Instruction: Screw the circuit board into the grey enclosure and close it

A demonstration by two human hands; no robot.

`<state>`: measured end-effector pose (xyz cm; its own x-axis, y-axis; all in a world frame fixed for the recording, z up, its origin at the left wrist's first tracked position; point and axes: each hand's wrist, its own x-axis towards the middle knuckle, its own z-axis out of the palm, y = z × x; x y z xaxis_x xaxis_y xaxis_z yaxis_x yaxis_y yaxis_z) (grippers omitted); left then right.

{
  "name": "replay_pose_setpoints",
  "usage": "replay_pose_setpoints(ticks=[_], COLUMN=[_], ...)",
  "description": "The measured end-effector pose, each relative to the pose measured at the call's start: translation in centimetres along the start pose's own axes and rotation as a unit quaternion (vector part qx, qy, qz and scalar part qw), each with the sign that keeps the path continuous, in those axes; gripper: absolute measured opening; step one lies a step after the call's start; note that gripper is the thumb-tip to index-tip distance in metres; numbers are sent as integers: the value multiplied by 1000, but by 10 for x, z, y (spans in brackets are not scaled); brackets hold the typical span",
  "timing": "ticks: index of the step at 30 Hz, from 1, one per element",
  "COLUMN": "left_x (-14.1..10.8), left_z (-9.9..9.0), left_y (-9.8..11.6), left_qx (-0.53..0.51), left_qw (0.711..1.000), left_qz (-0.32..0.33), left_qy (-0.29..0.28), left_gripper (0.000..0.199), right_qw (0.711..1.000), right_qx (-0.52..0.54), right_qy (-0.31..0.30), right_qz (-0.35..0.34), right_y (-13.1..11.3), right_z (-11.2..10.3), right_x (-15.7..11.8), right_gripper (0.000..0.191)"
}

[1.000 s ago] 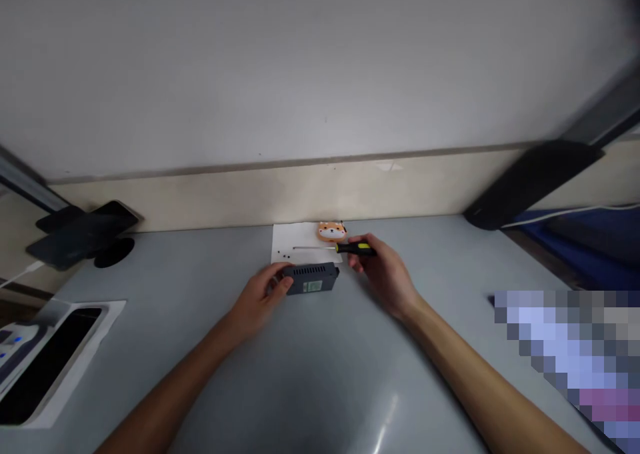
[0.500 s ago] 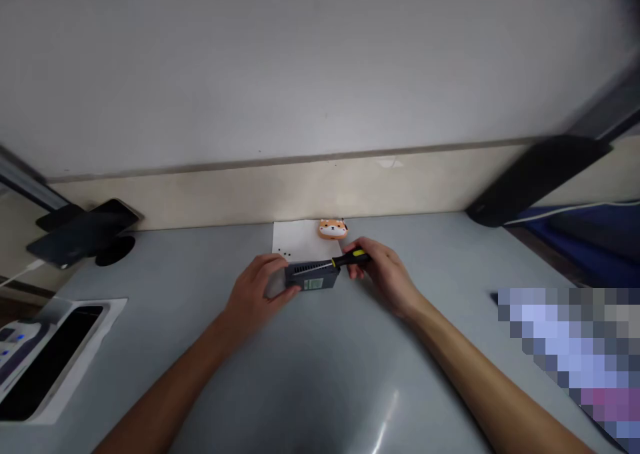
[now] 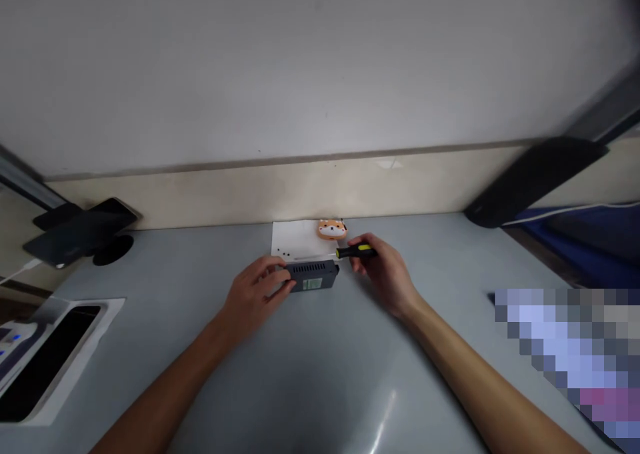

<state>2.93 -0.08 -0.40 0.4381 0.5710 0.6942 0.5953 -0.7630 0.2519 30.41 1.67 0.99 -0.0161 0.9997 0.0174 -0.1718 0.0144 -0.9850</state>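
On the paper (image 3: 299, 235), small parts (image 3: 284, 253) lay loose; my left hand (image 3: 256, 291) pinched the apparently unopened case (image 3: 323, 279), my right hand (image 3: 389, 271) the screwdriver (image 3: 355, 251).

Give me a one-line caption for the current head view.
Left hand grips a dark grey vented box; right hand holds a black-and-yellow-handled screwdriver near it.

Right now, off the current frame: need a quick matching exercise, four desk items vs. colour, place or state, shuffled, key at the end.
Things:
1. screwdriver
2. dark box
3. animal-face case
4. black specks

Descriptions:
A. orange and white
B. grouped near the white paper's near left corner
C. held in the right hand
D. gripped at one end by the left hand

Pairs: 1-C, 2-D, 3-A, 4-B
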Motion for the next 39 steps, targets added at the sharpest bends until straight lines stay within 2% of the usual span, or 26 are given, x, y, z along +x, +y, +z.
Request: replay_pose_setpoints(ticks=[4,10,18,23,27,31,35,39], left_x=[0,-2,-1,-2,-3,-1,7,17], left_z=[-2,-1,-2,-6,-5,-3,-1,2], left_y=[0,-3,-8,-12,-11,-3,12,30], left_qx=[22,34,14,0,12,30,44,47], left_qw=[1000,999,998,998,998,996,993,996], left_qz=[11,18,37,42,41,33,23,17], left_qy=[-15,-4,42,40,50,82,111,75], left_gripper=[7,16,19,22,22,21,22,16], right_qw=[996,983,981,992,999,989,988,991], right_qx=[-86,-181,-183,-127,-1,113,124,101], right_qy=[11,-21,-68,-26,42,86,86,85], right_qz=[-16,-11,-20,-1,25,34,26,27], right_y=[4,14,19,14,6,-4,-10,-6], right_z=[5,11,8,4,-7,-18,-22,-22], right_x=[0,-1,0,2,9,12,11,12], right_gripper=[42,46,44,43,42,42,41,41])
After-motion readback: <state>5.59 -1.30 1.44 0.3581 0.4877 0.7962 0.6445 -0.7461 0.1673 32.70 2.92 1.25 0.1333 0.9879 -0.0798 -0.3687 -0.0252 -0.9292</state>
